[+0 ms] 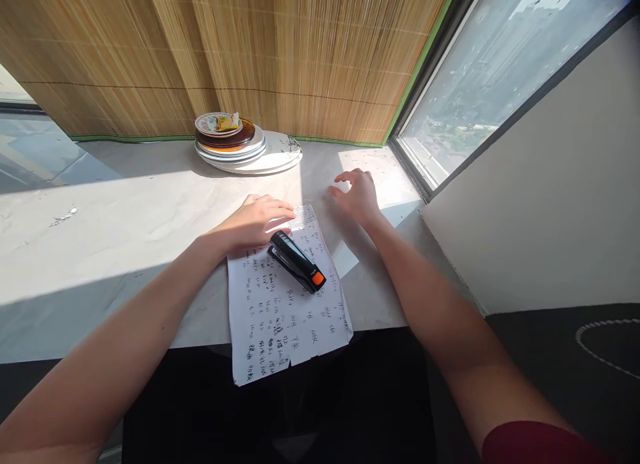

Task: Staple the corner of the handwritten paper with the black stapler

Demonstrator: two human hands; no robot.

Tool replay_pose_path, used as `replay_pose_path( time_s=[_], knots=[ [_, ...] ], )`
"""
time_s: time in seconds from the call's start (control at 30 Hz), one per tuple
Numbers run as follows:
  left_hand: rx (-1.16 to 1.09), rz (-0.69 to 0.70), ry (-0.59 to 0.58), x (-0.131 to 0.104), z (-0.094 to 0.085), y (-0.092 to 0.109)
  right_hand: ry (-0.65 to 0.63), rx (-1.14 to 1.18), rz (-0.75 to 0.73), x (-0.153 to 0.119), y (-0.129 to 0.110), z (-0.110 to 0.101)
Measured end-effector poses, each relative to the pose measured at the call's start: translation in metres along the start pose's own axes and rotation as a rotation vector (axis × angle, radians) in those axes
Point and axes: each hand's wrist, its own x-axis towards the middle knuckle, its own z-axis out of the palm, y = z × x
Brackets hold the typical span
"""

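Observation:
A sheet of paper (270, 317) covered in handwriting lies on the pale ledge, its near edge hanging over the front. On it rests a black stapler (295, 259) with an orange button at its near end, slanting down to the right. My left hand (255, 219) lies over the upper left of the paper, fingers stretched out, just beyond the stapler's far end. It holds nothing that I can see. To the right of the paper, my right hand (359, 194) is over the ledge with fingers curved and thumb apart, nothing between them.
A stack of plates (233, 151) stands at the back, with a small yellow packet (227, 122) on top. Behind it hangs a bamboo blind (240, 57). A window (460, 91) and a white wall (545, 184) bound the right. Small white scraps (64, 217) lie at left.

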Motion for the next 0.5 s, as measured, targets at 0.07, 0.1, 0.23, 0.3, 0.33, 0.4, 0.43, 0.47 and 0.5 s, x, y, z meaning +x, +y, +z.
replay_pose_path(
  time_s=[0.07, 0.1, 0.23, 0.3, 0.33, 0.4, 0.43, 0.47, 0.5],
  knots=[
    [0.013, 0.005, -0.027, 0.000, 0.000, -0.002, -0.024, -0.020, 0.035, 0.001, 0.005, 0.001],
    [0.019, 0.009, -0.039, 0.000, 0.000, -0.003, -0.045, -0.023, 0.047, 0.001, 0.007, 0.002],
    [0.020, 0.012, -0.041, 0.001, 0.002, -0.006, -0.120, -0.030, 0.064, 0.002, 0.009, 0.004],
    [0.011, 0.016, -0.018, 0.001, 0.003, -0.005, -0.123, -0.021, 0.067, 0.002, 0.006, 0.002],
    [0.004, 0.028, -0.010, 0.001, 0.003, -0.005, -0.115, -0.009, 0.058, 0.001, 0.004, 0.001],
    [-0.021, 0.073, -0.012, 0.002, 0.002, -0.003, -0.089, 0.025, 0.009, 0.000, -0.003, -0.004],
    [-0.038, 0.098, -0.025, 0.002, 0.002, -0.002, -0.087, 0.047, -0.029, -0.001, -0.008, -0.008],
    [-0.056, 0.118, -0.041, 0.002, 0.002, -0.001, -0.104, 0.075, -0.071, -0.002, -0.012, -0.011],
    [-0.070, 0.128, -0.051, 0.002, 0.002, 0.000, -0.146, 0.109, -0.108, -0.004, -0.016, -0.014]
  ],
)
